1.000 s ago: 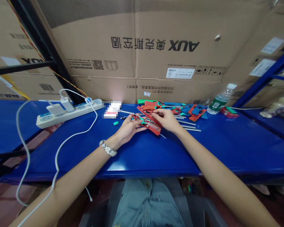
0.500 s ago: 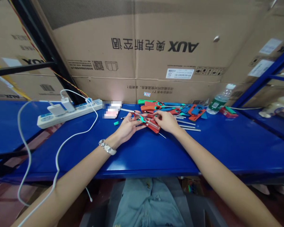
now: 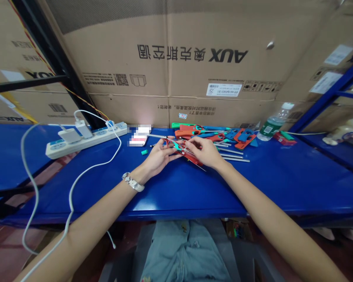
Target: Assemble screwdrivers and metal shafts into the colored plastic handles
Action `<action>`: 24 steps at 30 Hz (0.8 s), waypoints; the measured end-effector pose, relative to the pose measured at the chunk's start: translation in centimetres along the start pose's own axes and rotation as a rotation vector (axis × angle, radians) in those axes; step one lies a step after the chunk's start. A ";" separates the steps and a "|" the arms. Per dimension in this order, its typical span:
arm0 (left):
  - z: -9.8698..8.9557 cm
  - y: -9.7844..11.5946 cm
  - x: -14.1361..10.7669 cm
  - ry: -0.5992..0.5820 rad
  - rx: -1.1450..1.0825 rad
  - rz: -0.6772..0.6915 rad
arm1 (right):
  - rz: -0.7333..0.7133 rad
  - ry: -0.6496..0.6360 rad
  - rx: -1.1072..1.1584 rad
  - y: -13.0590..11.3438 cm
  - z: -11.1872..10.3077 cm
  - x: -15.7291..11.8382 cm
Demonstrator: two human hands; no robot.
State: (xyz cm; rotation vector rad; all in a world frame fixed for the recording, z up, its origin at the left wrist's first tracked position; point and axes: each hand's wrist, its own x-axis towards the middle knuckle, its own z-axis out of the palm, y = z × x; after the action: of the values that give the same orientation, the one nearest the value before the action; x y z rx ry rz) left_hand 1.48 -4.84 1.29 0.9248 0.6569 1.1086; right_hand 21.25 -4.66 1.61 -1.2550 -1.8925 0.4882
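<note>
My left hand (image 3: pixel 159 159) is closed around an opened red stick lighter (image 3: pixel 194 159) with a green trigger (image 3: pixel 176 146), just above the blue tabletop. Its inner parts face up, and a thin metal piece (image 3: pixel 200 167) sticks out past its right end. Over the lighter's middle, my right hand (image 3: pixel 208 152) has thumb and fingers pinched together; whatever they grip is hidden. Behind my hands lies a pile of red, green and blue lighter bodies (image 3: pixel 188 132). Several metal tubes (image 3: pixel 235 157) lie to the right of my right hand.
A small green piece (image 3: pixel 144 152) lies left of my left hand, near a blurred-out phone-like item (image 3: pixel 139 137). At left sits a white power strip (image 3: pixel 91 141) with cables. A water bottle (image 3: pixel 271 125) and a red box (image 3: pixel 284 139) stand right. Cardboard boxes (image 3: pixel 179 23) wall the back.
My right hand has shifted slightly left over the lighter and now covers the clear part that showed inside it. My left hand keeps its hold almost unmoved.
</note>
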 end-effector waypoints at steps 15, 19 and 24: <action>-1.0 -0.7 1.0 0.126 0.379 0.303 | 0.064 -0.207 0.281 -0.3 1.3 -0.6; -1.4 -1.0 1.0 0.250 0.624 0.531 | 0.088 -0.194 0.268 -0.6 1.4 -0.9; -1.3 -0.8 0.6 0.209 0.817 0.574 | 0.075 -0.189 0.266 -0.6 1.7 -0.9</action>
State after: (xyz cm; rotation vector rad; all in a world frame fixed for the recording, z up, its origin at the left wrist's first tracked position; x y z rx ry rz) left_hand 0.91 -4.02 -0.02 1.7884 1.0927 1.4818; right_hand 19.74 -5.53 0.63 -1.1383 -1.8646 0.8953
